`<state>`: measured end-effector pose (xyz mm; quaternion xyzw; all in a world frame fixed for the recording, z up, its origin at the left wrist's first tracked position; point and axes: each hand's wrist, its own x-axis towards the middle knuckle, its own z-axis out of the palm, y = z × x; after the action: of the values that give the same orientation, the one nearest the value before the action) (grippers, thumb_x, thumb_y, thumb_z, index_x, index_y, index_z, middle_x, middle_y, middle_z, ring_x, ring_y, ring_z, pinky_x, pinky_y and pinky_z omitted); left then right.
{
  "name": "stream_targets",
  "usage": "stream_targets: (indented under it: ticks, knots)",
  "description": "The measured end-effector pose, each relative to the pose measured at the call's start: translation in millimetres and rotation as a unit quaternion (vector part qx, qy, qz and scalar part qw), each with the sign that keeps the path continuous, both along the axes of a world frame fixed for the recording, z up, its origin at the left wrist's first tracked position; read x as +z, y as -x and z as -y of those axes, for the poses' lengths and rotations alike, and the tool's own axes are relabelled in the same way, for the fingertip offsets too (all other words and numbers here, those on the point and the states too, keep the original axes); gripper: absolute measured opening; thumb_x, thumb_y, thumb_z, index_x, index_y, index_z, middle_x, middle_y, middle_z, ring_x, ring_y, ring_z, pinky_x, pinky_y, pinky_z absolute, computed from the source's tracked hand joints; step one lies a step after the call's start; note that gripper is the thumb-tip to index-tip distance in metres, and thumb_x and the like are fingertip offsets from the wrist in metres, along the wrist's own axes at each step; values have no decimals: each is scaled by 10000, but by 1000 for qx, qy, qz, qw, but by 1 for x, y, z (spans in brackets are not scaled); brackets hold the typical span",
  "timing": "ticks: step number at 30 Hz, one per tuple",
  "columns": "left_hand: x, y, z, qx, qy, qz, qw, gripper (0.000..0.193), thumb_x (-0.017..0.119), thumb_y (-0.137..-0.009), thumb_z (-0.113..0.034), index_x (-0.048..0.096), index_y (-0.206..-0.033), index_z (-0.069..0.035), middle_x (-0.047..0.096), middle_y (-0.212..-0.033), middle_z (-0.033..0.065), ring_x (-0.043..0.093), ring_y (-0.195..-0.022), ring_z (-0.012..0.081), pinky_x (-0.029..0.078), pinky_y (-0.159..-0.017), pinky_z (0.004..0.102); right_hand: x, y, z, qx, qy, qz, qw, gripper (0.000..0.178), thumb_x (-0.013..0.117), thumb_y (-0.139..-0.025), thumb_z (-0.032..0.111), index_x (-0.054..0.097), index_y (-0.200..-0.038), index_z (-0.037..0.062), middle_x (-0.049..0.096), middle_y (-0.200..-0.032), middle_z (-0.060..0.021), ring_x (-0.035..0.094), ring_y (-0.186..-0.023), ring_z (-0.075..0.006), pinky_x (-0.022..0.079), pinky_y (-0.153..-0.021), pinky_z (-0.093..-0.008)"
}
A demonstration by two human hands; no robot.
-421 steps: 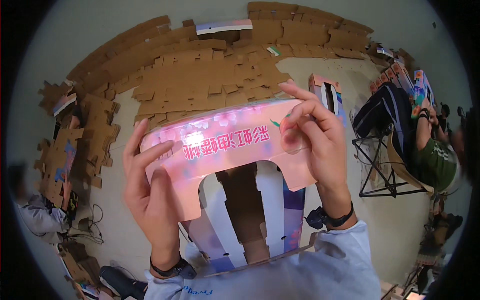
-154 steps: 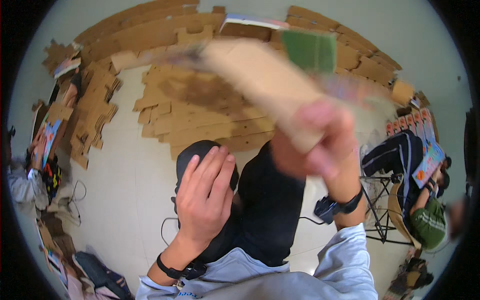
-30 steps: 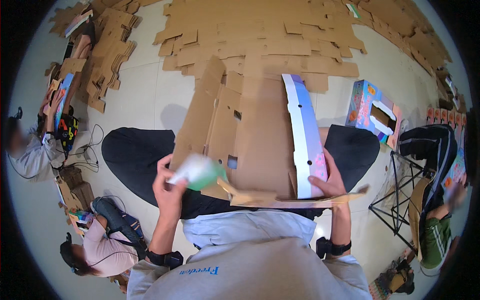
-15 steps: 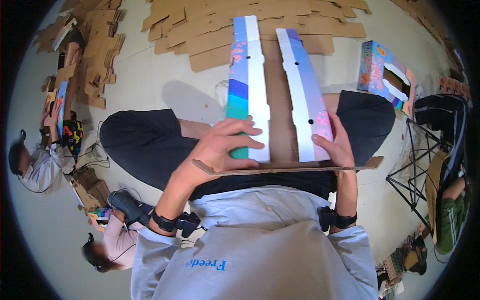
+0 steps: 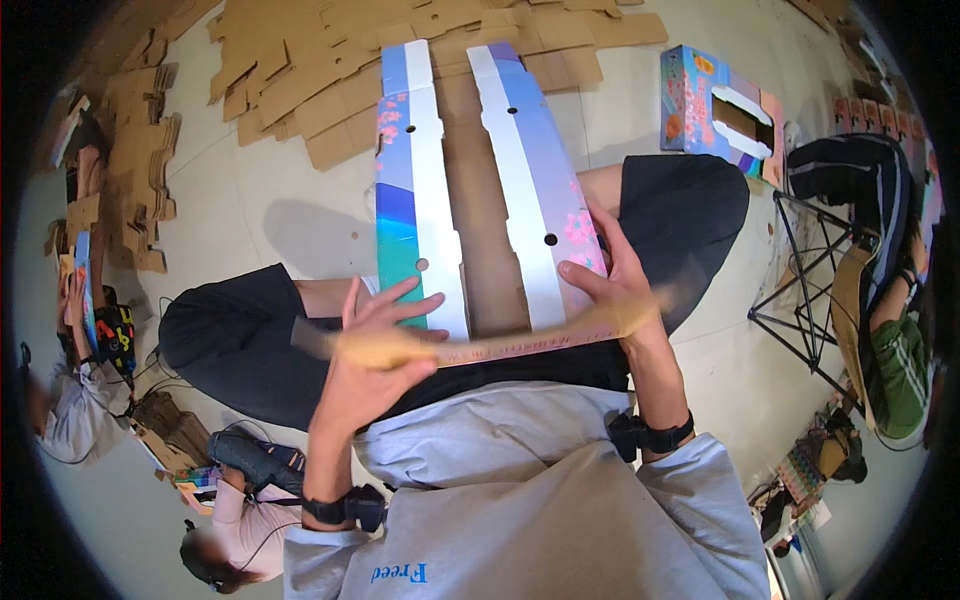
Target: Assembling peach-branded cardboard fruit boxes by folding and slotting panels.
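Observation:
A partly folded cardboard box (image 5: 549, 185) lies across my lap, its printed blue, pink and green side strips folded inward over a brown middle. At its near end a flap (image 5: 500, 347) stands raised, with blurred tabs at both ends. My left hand (image 5: 365, 360) is open at the near left corner. Its fingers spread toward the green strip and its thumb lies by the flap; the flap's left tab hides part of the palm. At the right strip, my right hand (image 5: 612, 270) pinches the edge, thumb on top and fingers along the outside.
Flat brown cardboard sheets (image 5: 300, 75) cover the floor ahead. An assembled printed box (image 5: 686, 100) with a cut-out stands at the far right, near a black metal frame (image 5: 800, 290). Other people sit at the left, one in a pink sleeve (image 5: 240, 525), and at the right, one in green (image 5: 900, 380).
The box and both hands have shifted left in view. The near flap's end tabs have swung and now blur. My left hand's thumb has moved from the strip to the flap.

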<state>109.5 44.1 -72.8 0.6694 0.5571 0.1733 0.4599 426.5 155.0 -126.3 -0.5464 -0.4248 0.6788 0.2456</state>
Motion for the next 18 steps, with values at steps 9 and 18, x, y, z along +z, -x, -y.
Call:
stream_targets:
  ticks: [9, 18]
  knots:
    - [-36, -56, -5, 491, 103, 154, 851, 714, 867, -825, -67, 474, -1411, 45, 595, -1274, 133, 618, -1130, 182, 539, -949, 314, 21, -4, -8, -169, 86, -13, 982, 455, 586, -1078, 229, 525, -1464, -4, 632, -1397, -180, 653, -1210, -235, 525, -1002, -375]
    - [-58, -38, -17, 457, 93, 107, 878, 565, 712, -980, -154, 440, -1444, 18, 506, -1379, 174, 561, -1289, 299, 425, -1126, 394, 39, 41, -19, 29, -116, 305, 945, 354, 556, -1058, 170, 542, -1346, -35, 649, -1266, -303, 643, -1182, -460, 493, -1006, -461]
